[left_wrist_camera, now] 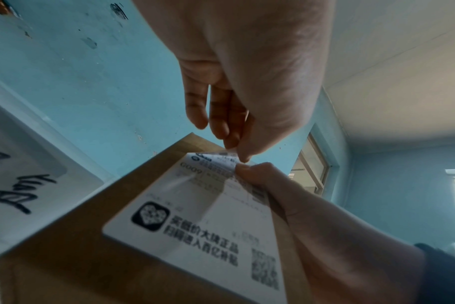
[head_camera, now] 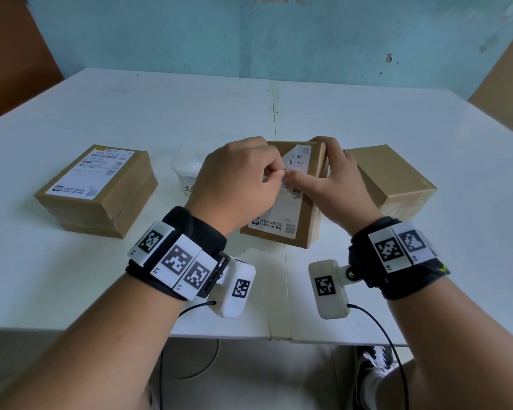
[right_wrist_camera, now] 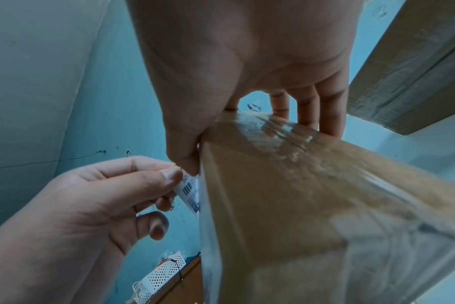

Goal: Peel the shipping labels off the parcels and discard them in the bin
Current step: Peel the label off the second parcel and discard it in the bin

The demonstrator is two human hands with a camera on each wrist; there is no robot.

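Two hands on upright parcel, label lengthwise, top corner pinched

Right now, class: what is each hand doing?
Left hand: pinching the lifted corner of the shipping label.
Right hand: gripping the middle parcel, thumb pressing the label.

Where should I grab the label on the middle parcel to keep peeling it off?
Pinch the lifted far corner of the label, coming from the left as the left hand does. That corner has curled free of the middle parcel, while the near end looks stuck flat. The right hand braces the parcel's right side, probably steadying it.
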